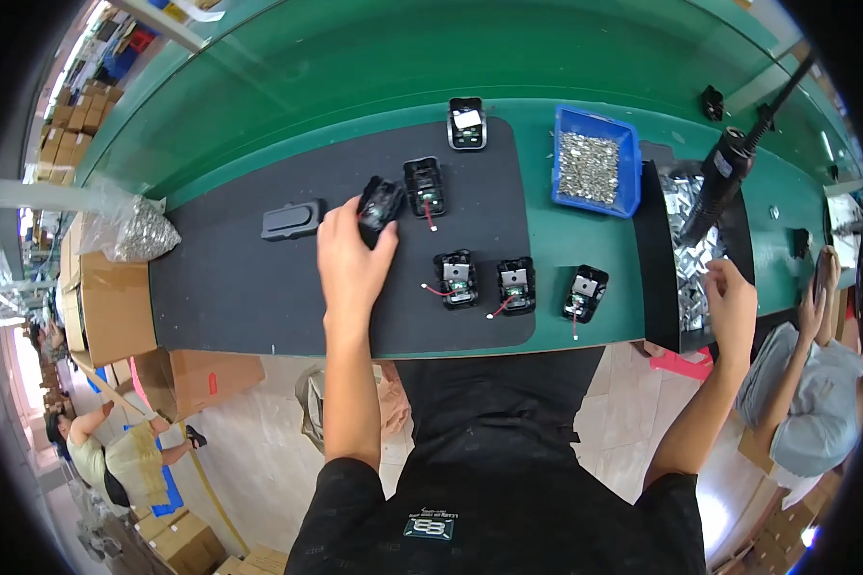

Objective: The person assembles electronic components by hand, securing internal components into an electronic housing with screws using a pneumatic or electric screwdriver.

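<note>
My left hand [351,240] is closed around a black plastic housing [382,199] at the left of the dark mat. Just right of it lies another open housing [425,187] with a red wire. Nearer to me, two housings [456,279] [516,286] each carry a silver plate and a red wire. A similar housing [585,293] rests on the green tabletop, tilted. Over the near end of a black bin [654,278] of silver metal plates [688,287], my right hand [731,292] has its fingers pinched; what they hold is hidden.
A blue tray [629,163] of small metal parts stands behind the bin. A black electric screwdriver [719,177] hangs over the bin. A housing [467,125] lies at the mat's far edge, a long dark case [292,220] at left. A bag of parts [144,230] sits on a carton [115,302].
</note>
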A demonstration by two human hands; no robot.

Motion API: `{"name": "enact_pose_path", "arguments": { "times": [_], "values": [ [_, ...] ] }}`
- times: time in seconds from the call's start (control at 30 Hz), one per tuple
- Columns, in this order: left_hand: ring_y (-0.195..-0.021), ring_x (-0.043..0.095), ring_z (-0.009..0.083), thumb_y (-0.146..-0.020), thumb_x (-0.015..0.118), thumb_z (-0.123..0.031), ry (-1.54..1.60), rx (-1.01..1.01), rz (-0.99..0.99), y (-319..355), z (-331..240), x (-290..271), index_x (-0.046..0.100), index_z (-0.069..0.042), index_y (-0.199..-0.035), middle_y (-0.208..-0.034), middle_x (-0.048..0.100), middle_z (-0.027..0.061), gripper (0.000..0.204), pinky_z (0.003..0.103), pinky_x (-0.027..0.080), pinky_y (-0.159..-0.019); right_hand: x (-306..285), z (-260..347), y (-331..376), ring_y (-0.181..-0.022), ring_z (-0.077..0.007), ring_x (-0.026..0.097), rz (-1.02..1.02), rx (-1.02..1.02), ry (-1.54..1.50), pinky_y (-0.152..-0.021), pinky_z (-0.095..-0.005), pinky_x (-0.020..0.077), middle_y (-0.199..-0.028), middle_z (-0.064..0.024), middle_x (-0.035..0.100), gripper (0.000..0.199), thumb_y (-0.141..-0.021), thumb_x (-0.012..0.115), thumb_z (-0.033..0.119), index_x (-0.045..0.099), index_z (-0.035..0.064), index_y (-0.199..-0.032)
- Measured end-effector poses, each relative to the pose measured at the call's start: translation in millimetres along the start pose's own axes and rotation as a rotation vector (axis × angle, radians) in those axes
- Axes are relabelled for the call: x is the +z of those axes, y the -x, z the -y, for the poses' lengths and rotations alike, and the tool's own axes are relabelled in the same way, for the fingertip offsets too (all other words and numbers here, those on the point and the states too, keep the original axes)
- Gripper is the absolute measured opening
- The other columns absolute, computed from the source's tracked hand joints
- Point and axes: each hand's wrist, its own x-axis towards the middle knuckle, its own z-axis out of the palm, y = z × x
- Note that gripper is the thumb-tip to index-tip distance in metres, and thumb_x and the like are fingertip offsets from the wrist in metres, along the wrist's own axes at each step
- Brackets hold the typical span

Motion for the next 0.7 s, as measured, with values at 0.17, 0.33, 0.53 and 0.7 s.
{"name": "enact_pose_path", "arguments": {
  "times": [0.17, 0.33, 0.53, 0.7],
  "values": [
    [-0.091, 0.064, 0.0241, -0.076, 0.075, -0.012, 0.131, -0.102, -0.062, 21.2, -3.3, -25.4, 0.059, 0.003, -0.117, -0.104, 0.064, 0.0151, 0.046, 0.034, 0.051, -0.081, -14.9, 1.4, 24.8, -0.076, -0.0099, 0.063, -0.319, 0.106, -0.557, -0.070, -0.0226, 0.0500, -0.090, -0.0043, 0.066, 0.020, -0.091, 0.063, 0.005, 0.063, -0.0015, -0.110],
    [-0.091, 0.065, 0.0213, -0.072, 0.075, -0.005, 0.313, 0.020, 0.067, 59.4, -37.0, -49.7, 0.058, 0.006, -0.120, -0.106, 0.067, 0.0166, 0.053, 0.031, 0.052, -0.082, -15.5, 66.6, 48.2, -0.082, -0.0091, 0.063, -0.277, 0.034, -1.089, -0.073, -0.0234, 0.0533, -0.093, -0.0053, 0.065, 0.022, -0.091, 0.060, 0.000, 0.060, -0.0067, -0.112],
    [-0.090, 0.064, 0.0303, -0.060, 0.082, -0.012, 0.491, 0.235, 0.247, 76.5, -105.5, -37.2, 0.062, 0.003, -0.113, -0.101, 0.064, 0.0171, 0.058, 0.035, 0.052, -0.082, 0.1, 98.0, 65.2, -0.083, -0.0199, 0.066, -0.142, -0.084, -1.280, -0.072, -0.0264, 0.0540, -0.100, -0.0124, 0.057, 0.018, -0.088, 0.055, 0.000, 0.055, -0.0063, -0.105],
    [-0.087, 0.059, 0.0290, -0.061, 0.082, -0.009, 0.503, 0.295, 0.347, 78.9, -124.8, -25.6, 0.064, -0.001, -0.112, -0.100, 0.057, 0.0126, 0.055, 0.035, 0.050, -0.075, -7.1, 125.4, 71.1, -0.077, -0.0199, 0.067, 0.130, -0.315, -0.919, -0.070, -0.0275, 0.0518, -0.086, -0.0094, 0.068, 0.017, -0.074, 0.075, -0.001, 0.068, 0.0030, -0.088]
  ]
}}
